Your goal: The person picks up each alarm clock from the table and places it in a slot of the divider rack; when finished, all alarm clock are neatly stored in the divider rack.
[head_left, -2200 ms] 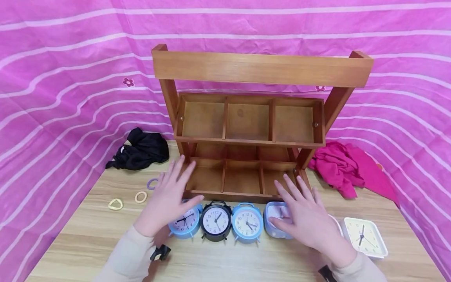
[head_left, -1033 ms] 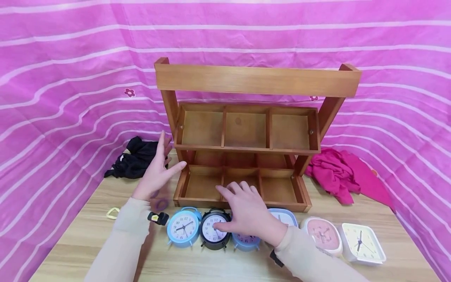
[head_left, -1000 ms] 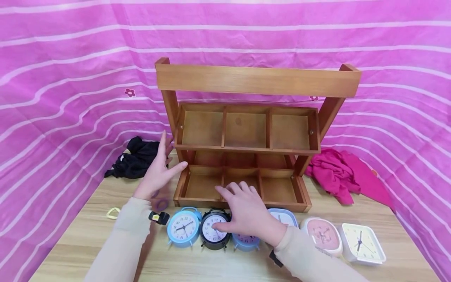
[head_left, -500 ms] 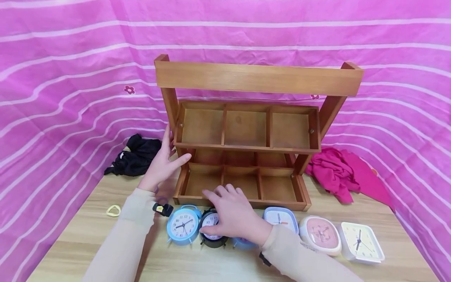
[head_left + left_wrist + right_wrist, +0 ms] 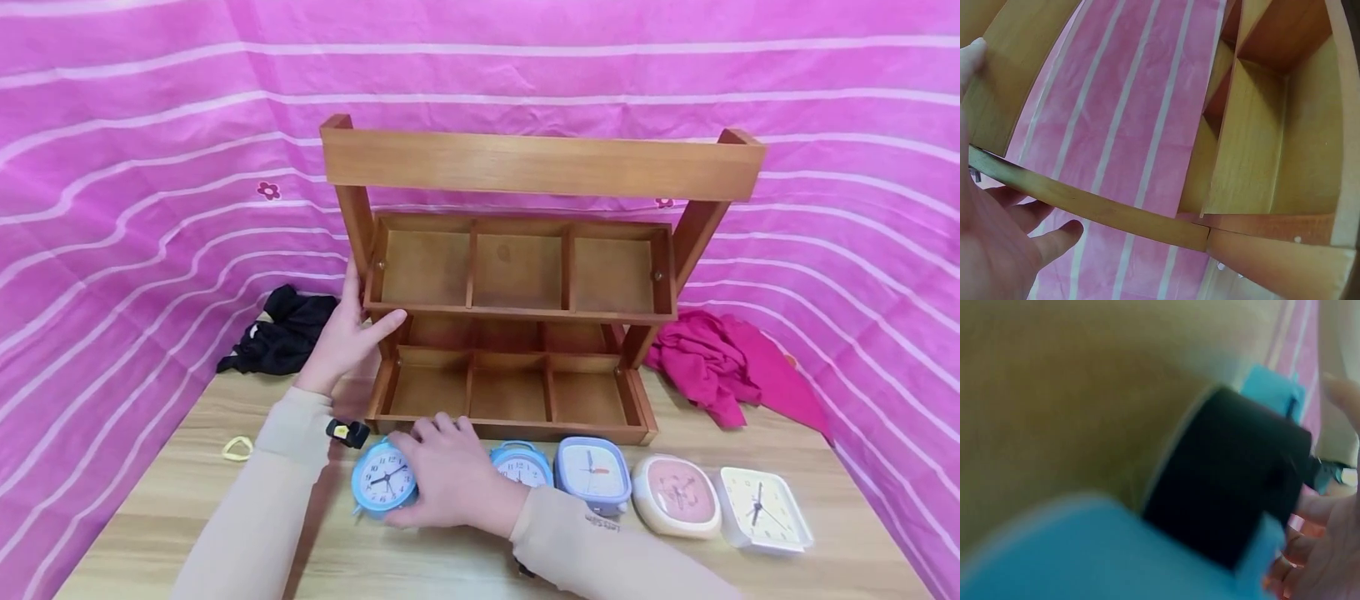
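right hand [image 5: 450, 479] is curled over the black clock [image 5: 1229, 487], fingers wrapped round its body, so it's mostly hidden from the head view. it sits low on the table [image 5: 187, 517] in the row, touching the blue clock [image 5: 382, 479] on its left. left hand [image 5: 348, 333] grips the left post of the wooden rack [image 5: 540, 162], thumb hooked round the front, probably to steady it. the other clocks line up just in front of the rack's lower tray.
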### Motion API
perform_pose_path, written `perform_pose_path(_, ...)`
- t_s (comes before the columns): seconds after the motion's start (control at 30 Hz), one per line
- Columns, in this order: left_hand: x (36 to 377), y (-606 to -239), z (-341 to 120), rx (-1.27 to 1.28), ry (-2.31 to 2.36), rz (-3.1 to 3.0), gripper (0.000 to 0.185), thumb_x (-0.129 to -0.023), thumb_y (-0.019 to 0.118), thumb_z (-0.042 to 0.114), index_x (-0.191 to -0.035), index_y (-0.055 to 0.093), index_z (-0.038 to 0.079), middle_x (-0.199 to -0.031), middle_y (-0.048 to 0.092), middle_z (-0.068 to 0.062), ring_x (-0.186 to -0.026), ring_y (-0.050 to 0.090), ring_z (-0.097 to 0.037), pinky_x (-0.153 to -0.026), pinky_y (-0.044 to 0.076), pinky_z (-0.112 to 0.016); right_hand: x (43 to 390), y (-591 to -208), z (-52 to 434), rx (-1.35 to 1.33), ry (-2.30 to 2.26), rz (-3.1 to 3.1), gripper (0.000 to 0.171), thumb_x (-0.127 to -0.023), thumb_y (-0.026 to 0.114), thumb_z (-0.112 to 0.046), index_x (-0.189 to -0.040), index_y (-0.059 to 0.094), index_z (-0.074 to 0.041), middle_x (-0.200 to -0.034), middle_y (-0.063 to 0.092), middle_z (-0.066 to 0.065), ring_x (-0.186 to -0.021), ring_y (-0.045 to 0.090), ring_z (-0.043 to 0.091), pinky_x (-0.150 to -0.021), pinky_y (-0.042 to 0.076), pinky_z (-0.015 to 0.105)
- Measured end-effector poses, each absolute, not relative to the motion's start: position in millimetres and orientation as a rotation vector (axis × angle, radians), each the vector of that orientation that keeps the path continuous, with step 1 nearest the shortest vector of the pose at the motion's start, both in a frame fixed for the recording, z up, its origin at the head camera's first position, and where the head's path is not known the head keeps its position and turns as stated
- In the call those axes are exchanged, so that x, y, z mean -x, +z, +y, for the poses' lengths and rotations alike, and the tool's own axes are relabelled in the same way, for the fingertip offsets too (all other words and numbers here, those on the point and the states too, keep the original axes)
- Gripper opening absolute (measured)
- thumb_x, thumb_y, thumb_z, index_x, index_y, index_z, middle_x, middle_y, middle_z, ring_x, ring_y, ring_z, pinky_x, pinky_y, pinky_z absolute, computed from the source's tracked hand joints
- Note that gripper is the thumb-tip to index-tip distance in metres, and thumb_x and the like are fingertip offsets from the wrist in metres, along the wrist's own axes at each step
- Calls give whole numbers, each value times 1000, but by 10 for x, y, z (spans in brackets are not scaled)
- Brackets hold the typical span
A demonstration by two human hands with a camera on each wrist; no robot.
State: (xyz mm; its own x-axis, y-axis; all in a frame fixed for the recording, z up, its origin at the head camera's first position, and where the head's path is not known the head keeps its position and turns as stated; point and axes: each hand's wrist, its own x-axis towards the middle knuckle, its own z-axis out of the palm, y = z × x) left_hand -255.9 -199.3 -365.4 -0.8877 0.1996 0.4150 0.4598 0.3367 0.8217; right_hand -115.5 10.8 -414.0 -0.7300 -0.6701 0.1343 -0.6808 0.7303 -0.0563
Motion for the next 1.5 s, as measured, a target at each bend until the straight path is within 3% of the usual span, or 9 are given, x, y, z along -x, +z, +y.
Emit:
perform_pose_path(0.47,2593,-3604,-1981,644,-1652,-2285,102,-97,76,25,-168,4,35,-170,26,-4,-149,38,-32,-121,31,-59,1168,-4243,-43,-1018,165,-2896,90,-71,71,-85,-139,57,-27,-116,61,-7,-107,55,14,-84,43,36)
perform_pose_path(1.3,2625,-3548,-1998,680,-1661,-2320,100,-98,75,27,-167,4,42,-169,27,-4,-149,38,-34,-118,34,-63,1224,-4224,-62,-1082,287,-2895,92,-68,80,-78,-139,61,-22,-119,64,-9,-102,58,10,-82,44,34)
perform_pose_path(1.5,2634,-3522,-2019,675,-1677,-2354,101,-98,74,29,-166,1,45,-171,24,-4,-151,35,-33,-118,33,-63,1237,-4152,-54,-1121,389,-2881,91,-68,82,-75,-140,60,-23,-117,62,-10,-102,58,8,-90,50,34)
